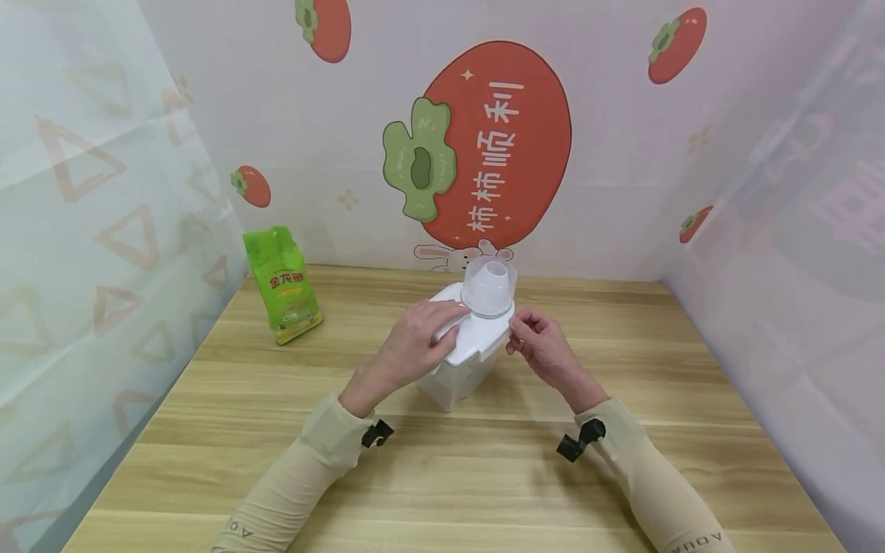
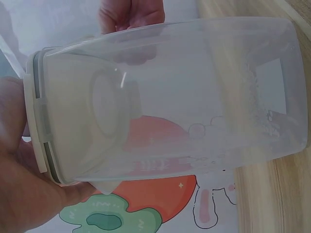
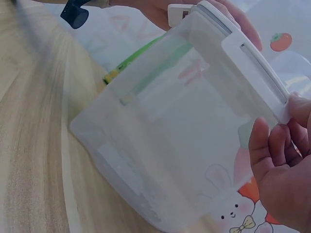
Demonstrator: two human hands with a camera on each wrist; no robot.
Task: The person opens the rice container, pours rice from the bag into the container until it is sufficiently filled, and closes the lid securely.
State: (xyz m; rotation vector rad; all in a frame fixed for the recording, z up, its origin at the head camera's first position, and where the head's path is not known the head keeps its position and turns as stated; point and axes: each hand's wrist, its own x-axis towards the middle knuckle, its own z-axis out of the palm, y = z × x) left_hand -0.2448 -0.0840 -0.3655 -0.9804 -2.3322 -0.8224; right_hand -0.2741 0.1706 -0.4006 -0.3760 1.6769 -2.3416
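A tall clear plastic storage container (image 2: 184, 97) stands on the table, its white lid (image 1: 487, 330) on top. A clear measuring cup (image 1: 488, 288) sits upside down on the lid's far part. My left hand (image 1: 422, 342) holds the lid at its left side, with the thumb on top; some fingertips are hidden. At the opposite side, my right hand (image 3: 286, 160) pinches the lid's corner between thumb and curled fingers. A side clip (image 3: 252, 75) runs along the lid's rim in the right wrist view. Inside the container, no contents show through the wall.
A green bag (image 1: 285, 284) with yellow at its base stands upright at the table's back left. Behind the wooden table (image 1: 442, 484) hangs a white backdrop printed with red persimmons. Pale cloth walls rise on the left and right.
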